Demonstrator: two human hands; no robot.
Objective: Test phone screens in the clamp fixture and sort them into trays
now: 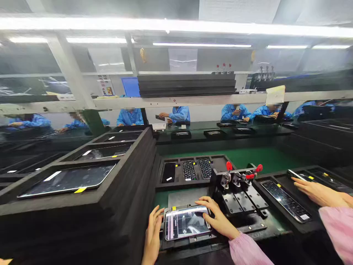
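Rests right hand [217, 219] with spread fingers on right end of phone [183, 225] and curves left hand [151, 233] with fingers close together beside phone's left edge

Your clamp fixture [242, 200] has smooth, dark plates [257, 197] that look metallic with a satin sheen, and its red handles [229, 166] look like glossy plastic. Left of the fixture, the phone [189, 222] shows you a shiny, reflective, glass-like screen inside a bright, metallic-looking rim. Farther left of it, your stacked trays [143, 165] look like matt black foam. Behind the fixture, the green work surface [264, 158] looks smooth and dull. On your side of it, your right sleeve [246, 250] is soft-looking pink cloth.
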